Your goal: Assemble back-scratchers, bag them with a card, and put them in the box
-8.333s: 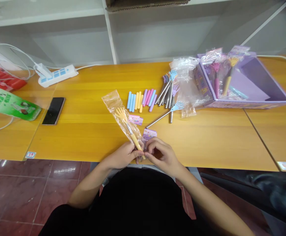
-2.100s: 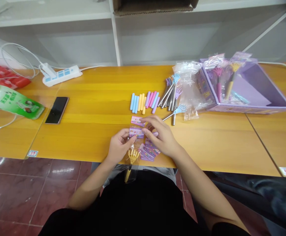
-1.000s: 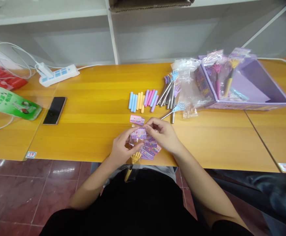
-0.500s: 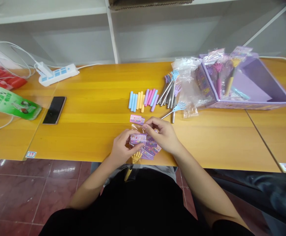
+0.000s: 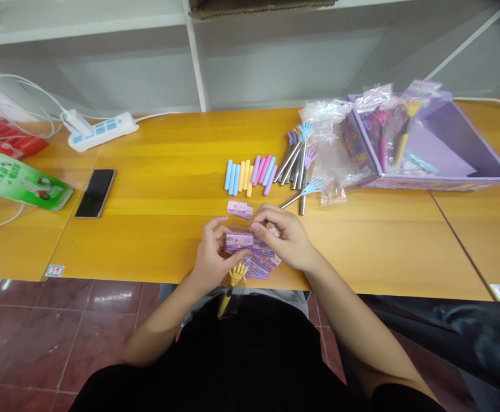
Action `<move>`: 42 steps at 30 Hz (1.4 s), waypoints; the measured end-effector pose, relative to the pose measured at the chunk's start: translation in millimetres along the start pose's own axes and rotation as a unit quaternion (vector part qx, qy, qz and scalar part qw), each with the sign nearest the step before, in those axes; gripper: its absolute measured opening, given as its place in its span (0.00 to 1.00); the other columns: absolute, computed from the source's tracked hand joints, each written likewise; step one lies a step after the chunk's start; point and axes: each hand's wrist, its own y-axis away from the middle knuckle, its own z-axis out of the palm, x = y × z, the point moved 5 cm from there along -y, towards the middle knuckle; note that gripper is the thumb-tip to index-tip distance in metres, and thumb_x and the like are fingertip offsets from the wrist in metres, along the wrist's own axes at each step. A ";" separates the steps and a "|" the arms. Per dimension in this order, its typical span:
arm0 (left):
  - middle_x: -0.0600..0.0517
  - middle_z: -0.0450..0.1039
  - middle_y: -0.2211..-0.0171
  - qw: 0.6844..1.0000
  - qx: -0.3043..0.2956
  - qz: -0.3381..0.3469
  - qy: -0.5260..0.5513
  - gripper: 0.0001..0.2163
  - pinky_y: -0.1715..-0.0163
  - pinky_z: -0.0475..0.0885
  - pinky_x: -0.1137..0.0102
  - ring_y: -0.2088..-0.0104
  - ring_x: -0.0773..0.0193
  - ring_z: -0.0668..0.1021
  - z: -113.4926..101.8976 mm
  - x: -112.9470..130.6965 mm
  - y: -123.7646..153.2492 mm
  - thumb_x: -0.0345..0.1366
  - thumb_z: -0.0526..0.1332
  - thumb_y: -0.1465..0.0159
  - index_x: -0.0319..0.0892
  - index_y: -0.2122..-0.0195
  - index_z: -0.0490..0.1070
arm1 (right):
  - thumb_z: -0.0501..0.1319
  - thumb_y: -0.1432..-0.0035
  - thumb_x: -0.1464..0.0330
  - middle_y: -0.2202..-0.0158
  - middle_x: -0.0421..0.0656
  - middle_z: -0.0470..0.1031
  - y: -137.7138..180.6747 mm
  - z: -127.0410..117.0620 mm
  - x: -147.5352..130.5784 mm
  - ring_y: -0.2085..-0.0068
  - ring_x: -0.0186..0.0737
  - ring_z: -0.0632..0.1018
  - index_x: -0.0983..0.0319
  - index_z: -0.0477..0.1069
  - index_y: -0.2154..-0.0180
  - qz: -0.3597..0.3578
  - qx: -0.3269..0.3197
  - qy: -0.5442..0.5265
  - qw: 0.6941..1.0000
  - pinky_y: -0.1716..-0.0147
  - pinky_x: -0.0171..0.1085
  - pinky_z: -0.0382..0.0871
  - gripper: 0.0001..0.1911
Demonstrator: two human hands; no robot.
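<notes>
Card (image 5: 238,240): 1, pinched by left hand (image 5: 209,258), right hand (image 5: 290,243); phone (image 5: 94,193): 1.

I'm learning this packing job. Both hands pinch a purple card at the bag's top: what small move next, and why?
Probably press the purple card flat over the mouth of the clear bag: left hand and right hand both pinch it there, and the yellow scratcher already sits inside.

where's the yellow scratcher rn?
Head view, bottom centre: the bagged yellow scratcher hangs over the near edge of the table, under the left hand, beside the purple cards.
</notes>
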 end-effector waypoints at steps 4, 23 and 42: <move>0.49 0.80 0.52 0.995 0.006 0.006 -0.104 0.25 0.56 0.81 0.66 0.57 0.60 0.85 -6.2 2.7 0.1 0.43 0.77 0.35 0.48 0.41 0.71 | 0.58 0.22 0.59 0.63 0.43 0.74 0.6 4.5 -4.6 0.61 0.40 0.76 0.59 0.75 0.64 -0.037 -0.047 -0.016 0.998 0.57 0.41 0.71 0.17; 0.53 0.79 0.63 0.989 -0.015 0.014 -0.148 0.17 0.65 0.75 0.69 0.67 0.64 0.80 -7.3 12.8 -2.7 0.49 0.78 0.37 0.45 0.56 0.77 | 0.67 0.33 0.67 0.60 0.40 0.80 8.7 21.5 17.6 0.65 0.34 0.76 0.59 0.75 0.51 0.091 -0.151 -0.028 0.984 0.65 0.35 0.70 0.09; 0.53 0.81 0.64 0.990 0.048 -0.005 -0.131 0.11 0.72 0.75 0.73 0.74 0.68 0.80 -14.6 2.7 4.3 0.45 0.65 0.25 0.46 0.47 0.73 | 0.77 0.42 0.56 0.75 0.33 0.79 30.6 49.4 17.8 0.85 0.31 0.70 0.58 0.77 0.53 0.303 -0.297 -0.209 0.881 0.87 0.31 0.59 0.21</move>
